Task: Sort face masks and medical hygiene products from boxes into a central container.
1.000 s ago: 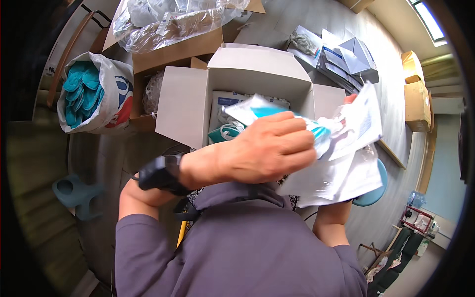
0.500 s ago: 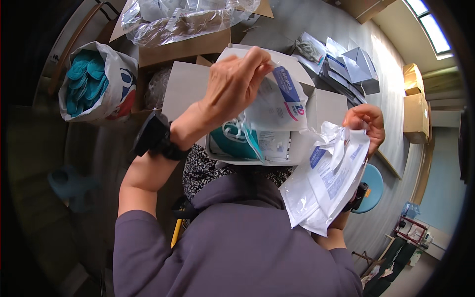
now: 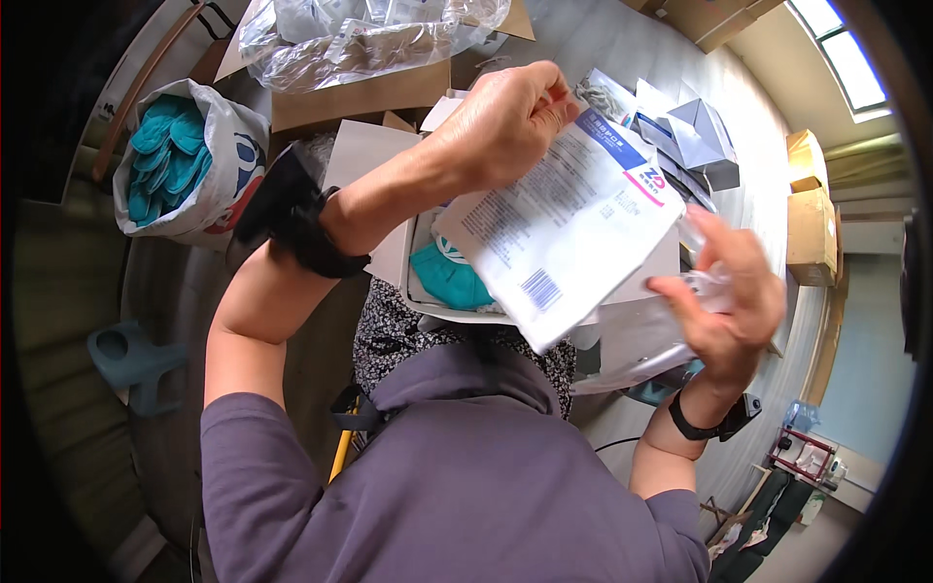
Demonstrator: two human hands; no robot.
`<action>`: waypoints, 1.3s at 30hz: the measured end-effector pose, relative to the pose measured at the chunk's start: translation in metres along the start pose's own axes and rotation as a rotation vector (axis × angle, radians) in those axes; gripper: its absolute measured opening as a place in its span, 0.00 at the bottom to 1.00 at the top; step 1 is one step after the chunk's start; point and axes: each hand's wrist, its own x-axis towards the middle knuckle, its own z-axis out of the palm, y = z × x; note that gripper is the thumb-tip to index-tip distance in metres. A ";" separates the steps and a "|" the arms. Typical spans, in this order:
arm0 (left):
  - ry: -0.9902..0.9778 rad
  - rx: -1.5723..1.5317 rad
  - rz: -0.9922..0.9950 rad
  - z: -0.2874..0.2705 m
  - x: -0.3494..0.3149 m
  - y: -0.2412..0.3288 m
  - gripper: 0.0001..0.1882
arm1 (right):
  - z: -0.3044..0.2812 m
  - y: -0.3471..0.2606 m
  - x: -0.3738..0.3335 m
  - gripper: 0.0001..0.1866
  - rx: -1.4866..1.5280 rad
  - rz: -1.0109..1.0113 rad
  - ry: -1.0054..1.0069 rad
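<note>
Right now the left hand [image 3: 505, 121] is pinching the top edge of a flat white packet [image 3: 564, 233] with printed text and a blue band, its grip closed on the upper corner so the packet is hanging slantwise over the open white carton [image 3: 364, 160]. The right hand [image 3: 724, 291] is hovering at the packet's lower right side, fingers [image 3: 714, 238] spread and partly curled; it is blurred, and it seems to be touching a crinkled clear plastic wrapper [image 3: 646, 345], though I cannot tell whether it is actually gripping it. Teal items [image 3: 447, 277] are lying inside the carton, directly beneath the packet.

Judging by this, the packet is being handled above the carton, and doing that well is mostly a matter of control: keeping the left pinch firm on the sealed edge rather than the thin middle, so nothing inside is getting creased, and bringing the right hand to steady the lower corner so the packet is not swinging. The loose wrapper could be getting in the way, so keeping it clear of the carton opening looks wise.

Off to the left, a white bag of teal gloves [image 3: 175, 160] is sitting well apart, and a box of clear plastic bags [image 3: 360, 49] is standing behind the carton on the counter [image 3: 758, 209].
</note>
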 end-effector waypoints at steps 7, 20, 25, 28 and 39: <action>-0.255 -0.330 -0.358 0.014 0.000 -0.019 0.16 | 0.027 0.002 -0.012 0.21 0.031 -0.044 -0.004; -0.048 -1.223 -0.344 0.038 -0.023 -0.029 0.13 | 0.050 0.014 -0.012 0.17 0.857 0.887 0.374; -0.043 -1.042 -0.266 0.049 -0.026 -0.029 0.18 | 0.064 0.028 -0.021 0.22 0.905 0.908 0.339; -0.045 -1.001 -0.268 0.049 -0.025 -0.030 0.24 | 0.066 0.032 -0.024 0.23 0.881 0.971 0.291; -0.235 -0.484 -0.228 0.031 -0.030 -0.037 0.39 | 0.067 0.086 -0.058 0.17 1.206 0.998 0.418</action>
